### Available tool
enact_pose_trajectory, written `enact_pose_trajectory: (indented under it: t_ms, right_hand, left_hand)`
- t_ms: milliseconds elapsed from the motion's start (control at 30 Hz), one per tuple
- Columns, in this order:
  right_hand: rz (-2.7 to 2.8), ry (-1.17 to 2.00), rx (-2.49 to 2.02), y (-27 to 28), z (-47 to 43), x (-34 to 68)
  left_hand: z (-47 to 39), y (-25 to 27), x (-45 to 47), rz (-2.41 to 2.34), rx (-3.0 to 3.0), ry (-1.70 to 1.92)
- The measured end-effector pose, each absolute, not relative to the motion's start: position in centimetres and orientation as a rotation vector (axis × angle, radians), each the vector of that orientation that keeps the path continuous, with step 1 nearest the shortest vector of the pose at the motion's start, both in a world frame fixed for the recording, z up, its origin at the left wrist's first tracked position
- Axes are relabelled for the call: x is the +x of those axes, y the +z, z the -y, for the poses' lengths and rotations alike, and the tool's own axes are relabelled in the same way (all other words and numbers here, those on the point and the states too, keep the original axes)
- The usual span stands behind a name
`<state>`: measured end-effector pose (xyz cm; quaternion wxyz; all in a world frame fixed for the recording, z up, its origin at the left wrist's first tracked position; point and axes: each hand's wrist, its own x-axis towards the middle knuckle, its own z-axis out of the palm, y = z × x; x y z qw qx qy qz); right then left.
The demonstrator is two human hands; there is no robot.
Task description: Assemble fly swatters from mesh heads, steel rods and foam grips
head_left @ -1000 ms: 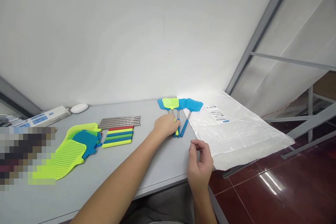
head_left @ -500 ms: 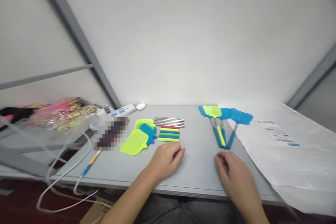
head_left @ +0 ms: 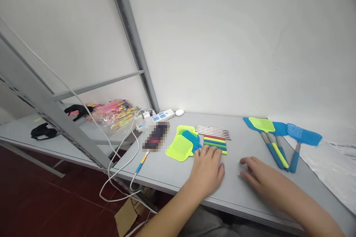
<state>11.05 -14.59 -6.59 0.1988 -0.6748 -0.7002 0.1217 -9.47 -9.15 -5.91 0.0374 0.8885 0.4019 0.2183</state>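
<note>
My left hand (head_left: 207,170) is over the near edge of the colored handle tubes (head_left: 215,141), fingers spread and holding nothing; whether the fingertips touch the tubes I cannot tell. Just left of it lie loose fly swatter heads, a yellow-green one (head_left: 180,149) and a blue one (head_left: 194,139) among them. Behind the tubes is a row of thin metal rods (head_left: 213,132). To the right, my right hand (head_left: 260,174) hovers near the table, slightly blurred, thumb and fingers apart with nothing between them. Beyond it lie several whole fly swatters (head_left: 274,146) with blue and yellow-green handles.
On the left lie a pixelated dark object (head_left: 155,137), a white power strip (head_left: 164,115) and white cables (head_left: 133,163). A metal frame post (head_left: 132,37) stands behind them. Pink and yellow bagged items (head_left: 115,114) sit on the neighboring table. White plastic sheeting (head_left: 328,170) covers the right side.
The view has turned left, so things appear farther right. My left hand has moved toward the tubes, its curled fingers spreading out. The right hand has shifted left, away from the whole swatters' handles.
</note>
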Motion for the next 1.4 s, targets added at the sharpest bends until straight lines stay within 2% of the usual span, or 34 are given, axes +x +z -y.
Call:
enact_pose_trajectory:
  t_ms: [200,467,1000,1400]
  right_hand:
    - [2.275,0.352,-1.887,-0.2,4.0,10.4]
    - [2.383,0.326,-1.952,-2.1,-5.3,9.3]
    - [2.429,0.771,-1.983,-2.3,-8.1,10.4]
    - [2.444,0.597,-1.930,-3.0,-7.6,10.1]
  left_hand:
    - [8.9,-6.1,-9.8,-1.223,2.690,0.713]
    - [8.4,-6.4,-9.8,-1.185,2.683,0.733]
    - [8.5,-5.8,-9.7,-1.035,2.734,0.608]
    - [8.3,-5.6,-9.8,-0.864,2.753,0.506]
